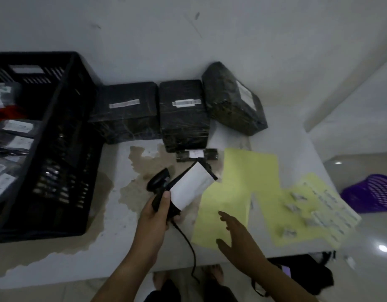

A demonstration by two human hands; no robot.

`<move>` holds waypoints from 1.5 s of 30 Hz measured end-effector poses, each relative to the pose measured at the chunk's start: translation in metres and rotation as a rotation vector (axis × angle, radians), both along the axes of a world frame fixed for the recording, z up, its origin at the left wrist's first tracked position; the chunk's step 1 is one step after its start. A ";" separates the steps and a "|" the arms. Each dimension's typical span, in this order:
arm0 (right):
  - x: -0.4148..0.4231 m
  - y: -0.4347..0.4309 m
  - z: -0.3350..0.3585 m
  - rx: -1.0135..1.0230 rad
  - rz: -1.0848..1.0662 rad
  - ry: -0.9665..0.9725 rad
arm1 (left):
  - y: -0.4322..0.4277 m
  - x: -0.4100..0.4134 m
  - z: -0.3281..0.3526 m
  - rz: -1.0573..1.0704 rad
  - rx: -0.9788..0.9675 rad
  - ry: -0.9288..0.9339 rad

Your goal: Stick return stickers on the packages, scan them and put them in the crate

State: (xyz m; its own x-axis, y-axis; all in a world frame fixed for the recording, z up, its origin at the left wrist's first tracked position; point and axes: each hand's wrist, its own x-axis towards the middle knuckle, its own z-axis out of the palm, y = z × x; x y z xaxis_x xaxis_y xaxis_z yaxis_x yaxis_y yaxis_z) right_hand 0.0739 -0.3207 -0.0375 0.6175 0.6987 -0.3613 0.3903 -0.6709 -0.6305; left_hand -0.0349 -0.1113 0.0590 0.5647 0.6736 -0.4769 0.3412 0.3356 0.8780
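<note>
Crate (64,149) partly beyond left edge.

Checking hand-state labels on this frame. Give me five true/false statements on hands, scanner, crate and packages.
1. The left hand grips the scanner together with a white-labelled package. True.
2. The right hand pinches a sticker. False: it is open over the yellow sheet and holds nothing.
3. The black crate already holds packages. True.
4. The three large black packages are inside the crate. False: they stand on the table beside it.
5. The purple basket sits on the table. False: it is on the floor.
</note>
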 end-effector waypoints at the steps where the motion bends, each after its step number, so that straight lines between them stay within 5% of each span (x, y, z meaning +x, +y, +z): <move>1: 0.006 -0.019 0.000 0.004 -0.051 0.016 | -0.012 0.007 -0.001 0.001 -0.008 0.004; 9: 0.069 -0.144 -0.007 0.042 -0.596 -0.117 | -0.077 0.049 -0.016 -0.070 -0.312 0.018; 17: 0.109 -0.167 -0.039 -0.231 -0.266 -0.189 | -0.106 0.060 -0.018 -0.086 -0.169 0.071; 26: 0.110 -0.176 -0.035 -0.154 -0.178 -0.267 | -0.108 0.069 -0.015 0.023 -0.226 0.039; 36: 0.108 -0.172 -0.028 -0.175 -0.496 -0.021 | -0.108 0.070 -0.012 0.025 -0.155 0.022; 45: 0.115 -0.161 -0.025 -0.187 -0.534 0.123 | -0.112 0.070 -0.011 0.005 -0.136 0.003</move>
State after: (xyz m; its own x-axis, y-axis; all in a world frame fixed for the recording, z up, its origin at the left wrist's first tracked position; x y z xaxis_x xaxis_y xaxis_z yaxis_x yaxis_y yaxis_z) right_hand 0.1885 -0.4822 -0.0620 0.8128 0.2191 -0.5397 -0.1016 -0.8590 -0.5018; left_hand 0.0351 -0.2233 0.0481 0.5600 0.6054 -0.5655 0.3414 0.4533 0.8234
